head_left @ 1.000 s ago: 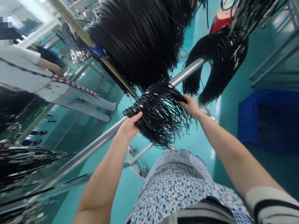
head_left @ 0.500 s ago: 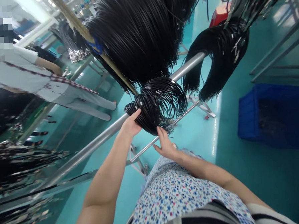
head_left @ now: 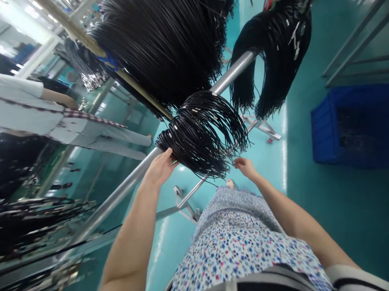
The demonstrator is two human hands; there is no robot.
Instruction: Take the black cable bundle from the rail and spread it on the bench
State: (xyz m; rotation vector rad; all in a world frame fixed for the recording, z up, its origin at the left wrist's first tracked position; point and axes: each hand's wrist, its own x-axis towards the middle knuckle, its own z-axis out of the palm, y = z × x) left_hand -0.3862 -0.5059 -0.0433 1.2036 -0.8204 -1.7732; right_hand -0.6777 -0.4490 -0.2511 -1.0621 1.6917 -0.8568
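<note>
A looped bundle of thin black cables (head_left: 197, 136) hangs over a metal rail in front of me, small white tags along its top. At the bundle's lower left edge is my left hand (head_left: 160, 168), its thumb against the outer cables and its fingers partly hidden beneath them. My right hand (head_left: 246, 166) is closed in a pinch at the loose cable ends on the lower right. Its fingertips touch a few strands there. Below the bundle, the free ends spread out and hang loosely.
The metal rail (head_left: 131, 179) runs diagonally. A large mass of black cables (head_left: 163, 43) hangs beyond it, beside a tan pole (head_left: 142, 91). Another black bundle (head_left: 274, 50) hangs on the right. A blue bin (head_left: 324, 134) stands on the floor. A person (head_left: 25, 102) stands left.
My right hand has moved right, away from the bundle's underside, to the loose ends, and its fingers have closed. My left hand has slid slightly left along the edge. The cable ends are more spread.
</note>
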